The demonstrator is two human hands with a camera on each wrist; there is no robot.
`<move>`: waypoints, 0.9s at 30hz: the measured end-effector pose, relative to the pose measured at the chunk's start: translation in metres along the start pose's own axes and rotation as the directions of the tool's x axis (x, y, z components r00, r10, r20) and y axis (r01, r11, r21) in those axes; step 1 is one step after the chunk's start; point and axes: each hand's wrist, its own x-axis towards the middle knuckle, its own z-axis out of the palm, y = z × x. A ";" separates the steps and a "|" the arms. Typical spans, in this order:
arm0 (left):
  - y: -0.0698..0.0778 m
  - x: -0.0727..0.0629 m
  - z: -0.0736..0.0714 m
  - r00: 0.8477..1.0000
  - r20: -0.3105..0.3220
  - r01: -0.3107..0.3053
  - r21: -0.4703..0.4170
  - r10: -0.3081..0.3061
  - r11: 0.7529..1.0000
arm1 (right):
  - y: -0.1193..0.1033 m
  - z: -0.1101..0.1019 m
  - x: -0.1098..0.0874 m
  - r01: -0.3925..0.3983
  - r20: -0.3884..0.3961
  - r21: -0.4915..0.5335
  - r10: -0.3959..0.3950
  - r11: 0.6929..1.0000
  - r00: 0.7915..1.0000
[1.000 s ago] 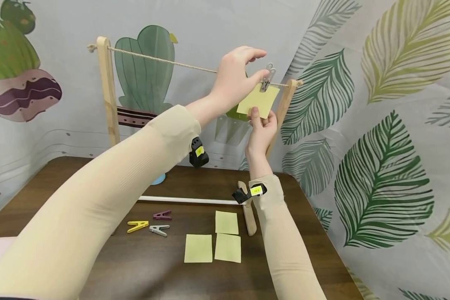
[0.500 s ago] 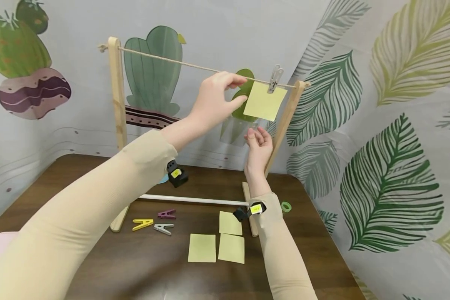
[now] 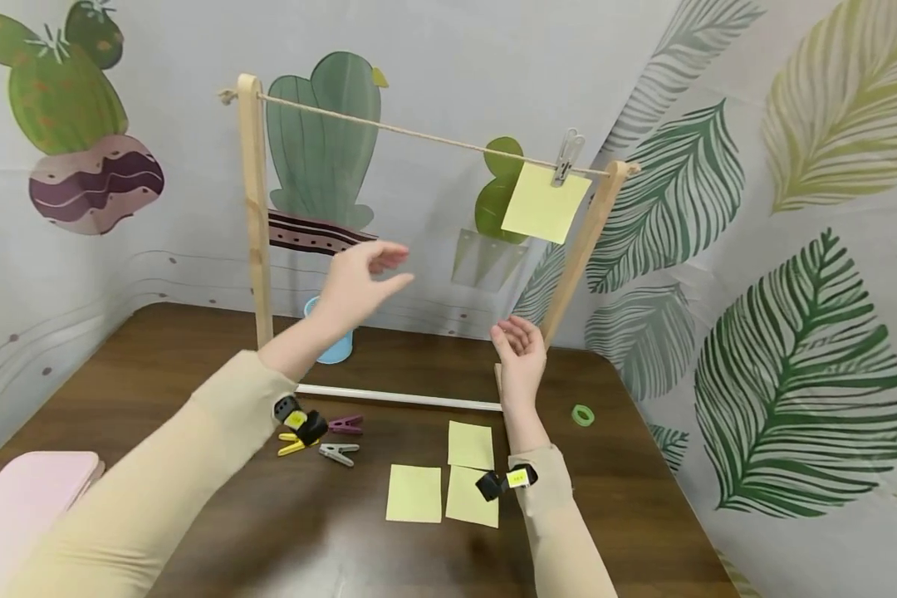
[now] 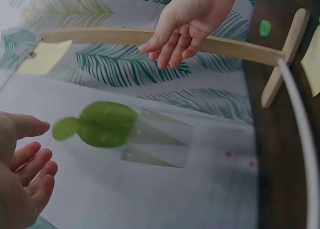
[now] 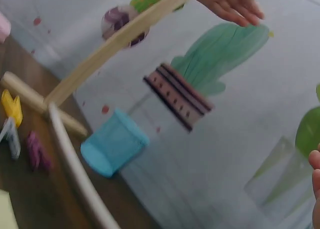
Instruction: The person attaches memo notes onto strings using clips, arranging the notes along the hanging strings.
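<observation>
The person's left hand (image 3: 359, 282) is in the air between the two wooden posts, well apart from the cord (image 3: 419, 133). Its grip is wide, with the thumb spread away from softly bent fingers. The right hand (image 3: 522, 357) is in the air below the hanging yellow note (image 3: 546, 203), near the lower part of the right post (image 3: 586, 249); its grip is narrower, the fingers loosely curled, the thumb apart from them in the left wrist view. Both hands are apart from the note, which hangs near the right end of the cord, slightly tilted. A grey clip (image 3: 566, 158) holds it by the top edge, its handles pointing up above the cord.

On the surface (image 3: 269, 531), near and right of the middle, three more yellow notes lie flat: a far one (image 3: 471, 446), a near left one (image 3: 414, 493) and a near right one (image 3: 463, 502), partly covered by the right wrist camera (image 3: 487, 486). To their left are a purple peg (image 3: 345, 425), a grey peg (image 3: 338, 453) and a yellow peg (image 3: 293, 449). A blue cup (image 3: 336, 349) stands far left, beyond the white bar (image 3: 404, 399); a green tape roll (image 3: 581, 422) lies to the right.
</observation>
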 end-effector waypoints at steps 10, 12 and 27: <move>-0.067 -0.060 0.025 0.975 0.028 0.220 -0.082 -0.219 0.972 | 0.029 -0.032 -0.030 -0.077 0.066 -0.248 0.096 0.966 0.993; -0.080 -0.071 0.031 0.970 0.024 0.242 -0.096 -0.241 0.966 | 0.034 -0.036 -0.035 -0.088 0.095 -0.307 0.123 0.948 0.988; -0.138 -0.127 0.055 0.916 0.039 0.400 -0.003 -0.400 0.917 | 0.061 -0.066 -0.057 0.075 0.297 -0.624 0.147 0.778 0.943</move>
